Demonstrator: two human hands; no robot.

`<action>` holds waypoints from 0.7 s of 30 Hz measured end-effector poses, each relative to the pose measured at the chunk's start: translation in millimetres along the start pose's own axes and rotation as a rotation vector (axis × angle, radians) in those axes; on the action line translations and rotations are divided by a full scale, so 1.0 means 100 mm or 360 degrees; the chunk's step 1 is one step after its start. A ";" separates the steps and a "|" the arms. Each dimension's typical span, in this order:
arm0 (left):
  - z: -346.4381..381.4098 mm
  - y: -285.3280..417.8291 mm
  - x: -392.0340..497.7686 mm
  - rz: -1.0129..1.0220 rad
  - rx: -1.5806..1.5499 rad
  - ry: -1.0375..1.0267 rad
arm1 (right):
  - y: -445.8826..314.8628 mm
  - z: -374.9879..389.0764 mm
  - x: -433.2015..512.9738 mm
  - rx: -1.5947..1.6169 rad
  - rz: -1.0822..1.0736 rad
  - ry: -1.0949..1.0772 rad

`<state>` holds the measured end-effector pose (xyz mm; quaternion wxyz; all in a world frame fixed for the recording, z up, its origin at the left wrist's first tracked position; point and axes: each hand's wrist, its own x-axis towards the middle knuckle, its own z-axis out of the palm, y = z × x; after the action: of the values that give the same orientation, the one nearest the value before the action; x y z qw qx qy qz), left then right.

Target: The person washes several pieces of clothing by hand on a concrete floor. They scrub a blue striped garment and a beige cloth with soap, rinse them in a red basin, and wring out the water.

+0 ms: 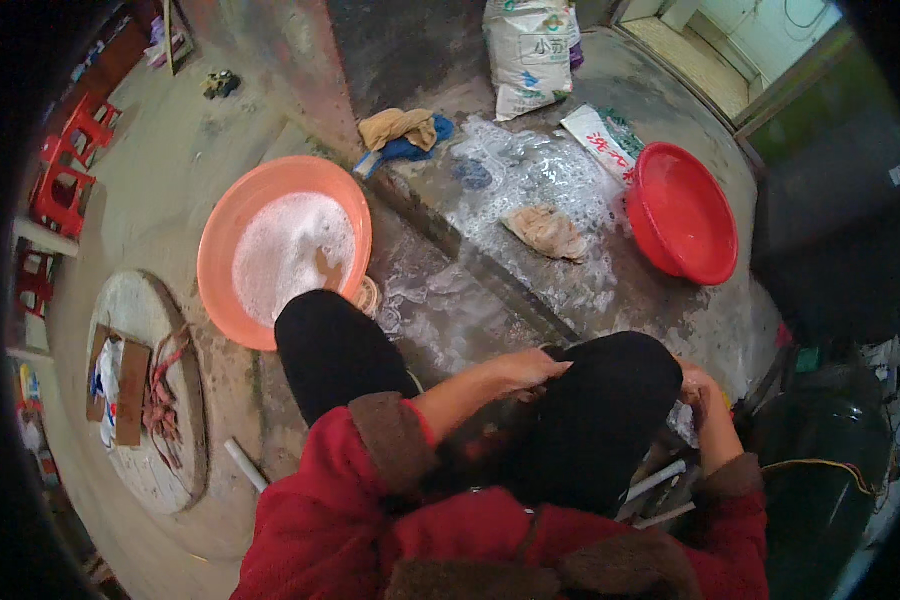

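Note:
My left hand (529, 371) lies against the inner side of my bent right leg, just below the knee (622, 375). On the outer side of that same leg is my right hand (699, 390). The leg, in black trousers, hides most of the fingers of both hands, so whether they grip the cloth is unclear. Ahead of the knee, a crumpled beige cloth (546, 232) rests on wet, foamy concrete (487, 217). Beyond my left knee stands an orange plastic basin (216, 247) with white suds (285, 247) in it.
A red basin (682, 214) leans at right, near a flattened printed bag (600, 139). A white sack (529, 60) stands behind. Tan cloth (397, 129) lies over blue cloth (424, 146) at the concrete step. At left, a round board (131, 480) carries a cardboard box (131, 394).

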<state>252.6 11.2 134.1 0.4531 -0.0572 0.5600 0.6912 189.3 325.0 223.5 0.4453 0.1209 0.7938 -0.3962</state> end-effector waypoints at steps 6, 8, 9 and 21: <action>0.30 0.08 -0.13 0.0607 0.0663 0.0421 | -0.18 0.32 -0.40 0.0460 -0.0467 -0.0151; 0.38 0.13 -0.24 0.0730 0.0656 0.0516 | -0.26 0.39 -0.56 0.0517 -0.0566 0.0055; 0.42 0.14 -0.30 0.0748 0.0638 0.0492 | -0.29 0.41 -0.62 0.0495 -0.0633 0.0068; 0.69 0.55 -0.98 0.0861 -0.0097 0.0228 | -0.22 0.13 -0.72 0.0687 -0.0759 0.0137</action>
<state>301.1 15.3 257.0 0.2095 0.0320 0.5644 0.7978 227.0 312.0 289.4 0.2701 0.0398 0.7154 -0.6431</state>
